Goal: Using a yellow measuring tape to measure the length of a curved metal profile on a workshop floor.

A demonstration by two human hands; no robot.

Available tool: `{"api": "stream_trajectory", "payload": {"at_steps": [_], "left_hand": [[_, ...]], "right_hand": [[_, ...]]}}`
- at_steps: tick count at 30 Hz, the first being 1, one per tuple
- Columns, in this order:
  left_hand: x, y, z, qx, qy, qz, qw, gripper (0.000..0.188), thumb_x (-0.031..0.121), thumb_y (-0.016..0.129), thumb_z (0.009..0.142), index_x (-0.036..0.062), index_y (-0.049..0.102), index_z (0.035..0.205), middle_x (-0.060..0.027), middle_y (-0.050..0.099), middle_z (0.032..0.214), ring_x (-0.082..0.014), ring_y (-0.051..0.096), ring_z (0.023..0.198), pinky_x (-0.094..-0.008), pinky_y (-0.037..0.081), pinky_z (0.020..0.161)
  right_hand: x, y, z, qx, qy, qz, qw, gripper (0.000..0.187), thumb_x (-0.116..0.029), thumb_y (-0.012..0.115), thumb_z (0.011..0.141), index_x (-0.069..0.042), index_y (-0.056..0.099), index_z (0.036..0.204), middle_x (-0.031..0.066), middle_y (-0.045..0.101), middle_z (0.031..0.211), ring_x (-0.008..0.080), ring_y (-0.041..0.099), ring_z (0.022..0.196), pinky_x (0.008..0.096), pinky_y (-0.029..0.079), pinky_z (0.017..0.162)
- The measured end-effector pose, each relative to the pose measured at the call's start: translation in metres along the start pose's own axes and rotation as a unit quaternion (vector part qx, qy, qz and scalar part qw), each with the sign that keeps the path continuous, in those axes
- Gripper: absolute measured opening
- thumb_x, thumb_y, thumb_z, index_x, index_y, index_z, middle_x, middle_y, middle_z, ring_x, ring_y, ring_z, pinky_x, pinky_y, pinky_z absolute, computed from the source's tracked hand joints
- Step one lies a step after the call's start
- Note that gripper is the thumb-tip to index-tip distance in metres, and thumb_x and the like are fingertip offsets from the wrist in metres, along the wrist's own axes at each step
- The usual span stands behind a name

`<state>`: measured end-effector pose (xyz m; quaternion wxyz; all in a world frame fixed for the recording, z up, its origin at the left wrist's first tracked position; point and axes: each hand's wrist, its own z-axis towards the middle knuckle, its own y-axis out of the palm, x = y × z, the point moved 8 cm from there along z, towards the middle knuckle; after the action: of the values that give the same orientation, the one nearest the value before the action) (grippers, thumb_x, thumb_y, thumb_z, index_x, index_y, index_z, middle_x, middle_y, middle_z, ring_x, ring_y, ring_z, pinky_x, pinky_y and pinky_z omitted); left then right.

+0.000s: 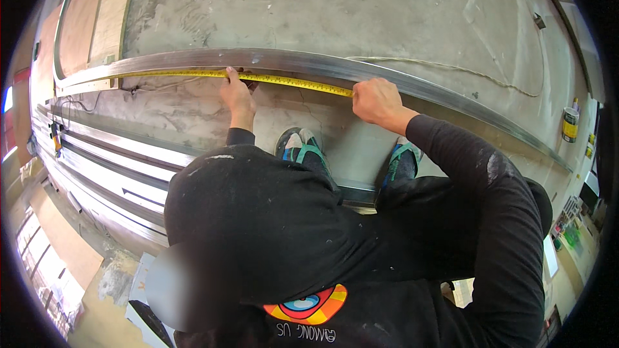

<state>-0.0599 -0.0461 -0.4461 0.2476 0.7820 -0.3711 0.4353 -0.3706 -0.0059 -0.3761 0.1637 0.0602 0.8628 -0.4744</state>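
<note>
A yellow tape measure blade [296,82] lies stretched along the near side of a long metal profile [277,59], which curves across the view. My left hand [237,98] is closed on the blade, its thumb resting on top and its fingers partly hidden below. At the right end of the visible blade, my right hand [377,102] is wrapped in a fist around it, close against the profile. Whether the case or the hook is inside that fist is hidden. Leftward, the blade runs on along the profile toward a wooden strip.
Several long metal profiles [122,161] lie stacked at the left. Plywood boards [111,16] rest at the far left. A thin cord [451,66] trails over the concrete floor [309,6]. A yellow-labelled can [570,124] stands at the right. My shoes [304,148] are just below my hands.
</note>
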Motion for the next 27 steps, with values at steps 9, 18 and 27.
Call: {"api": "stream_trajectory", "payload": {"at_steps": [9, 18, 27], "left_hand": [[-0.024, -0.054, 0.048, 0.029, 0.057, 0.207, 0.976, 0.043, 0.041, 0.038, 0.1, 0.0051, 0.054, 0.081, -0.0029, 0.049, 0.067, -0.0173, 0.044, 0.061, -0.036, 0.039, 0.052], [0.013, -0.015, 0.01, 0.117, 0.125, 0.251, 0.953, 0.052, 0.038, 0.036, 0.099, -0.0071, 0.056, 0.084, -0.0216, 0.059, 0.076, -0.0355, 0.054, 0.074, -0.0448, 0.041, 0.068], [0.039, -0.015, 0.019, 0.134, 0.147, 0.347, 0.917, 0.054, 0.037, 0.031, 0.099, -0.0067, 0.059, 0.086, -0.0286, 0.061, 0.086, -0.0468, 0.056, 0.085, -0.0516, 0.041, 0.074]], "right_hand": [[-0.025, -0.01, 0.005, 0.041, -0.049, -0.011, 0.998, 0.023, -0.019, 0.051, 0.078, -0.004, 0.066, 0.07, 0.0224, 0.063, 0.07, 0.0419, 0.063, 0.069, 0.0514, 0.05, 0.064], [-0.011, -0.011, -0.005, 0.083, -0.029, -0.006, 0.996, 0.016, -0.016, 0.057, 0.074, -0.007, 0.07, 0.072, 0.0214, 0.063, 0.07, 0.04, 0.062, 0.069, 0.0486, 0.05, 0.066], [-0.009, -0.01, -0.003, 0.071, -0.02, -0.018, 0.997, 0.016, -0.016, 0.057, 0.073, -0.006, 0.07, 0.073, 0.021, 0.064, 0.071, 0.0403, 0.062, 0.069, 0.0482, 0.05, 0.066]]}}
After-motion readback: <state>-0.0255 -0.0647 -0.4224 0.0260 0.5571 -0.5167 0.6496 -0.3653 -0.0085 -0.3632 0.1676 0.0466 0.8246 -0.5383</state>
